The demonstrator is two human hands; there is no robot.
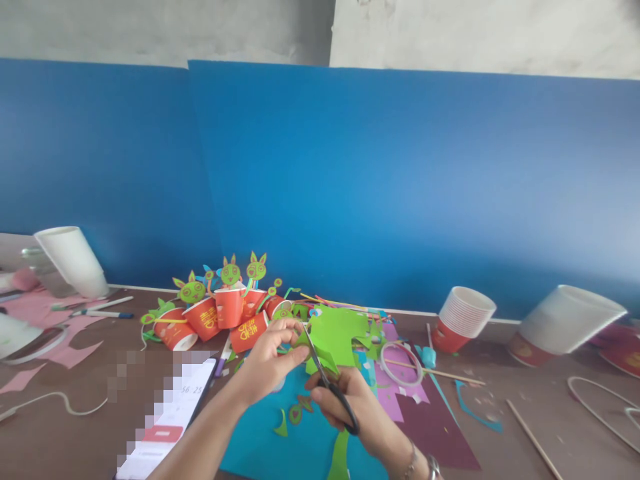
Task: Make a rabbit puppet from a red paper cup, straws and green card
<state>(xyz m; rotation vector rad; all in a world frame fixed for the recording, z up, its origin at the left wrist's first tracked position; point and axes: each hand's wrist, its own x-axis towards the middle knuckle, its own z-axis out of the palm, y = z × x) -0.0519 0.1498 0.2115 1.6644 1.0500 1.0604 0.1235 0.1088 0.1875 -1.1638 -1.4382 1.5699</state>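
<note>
My left hand (281,353) pinches the edge of a green paper (340,333) between thumb and fingers. Scissors (325,380) with black handles are gripped in my right hand (350,403), their blades reaching up along the green paper beside my left fingertips. Beneath both hands lies a blue paper sheet (265,437). Small cut pieces rest on it, among them a green scrap (282,424) and a round green piece with a brown rim (296,414). Behind my left hand, several red paper cups (231,307) carry green animal-face cutouts (257,267).
A phone (173,420) lies left of my left arm. To the right are a tape roll (401,364), purple paper (435,427), a thin stick (533,438) and stacked paper cups (463,317). Pink paper (75,343) and pens (107,314) are at left. A blue panel (350,187) stands behind the table.
</note>
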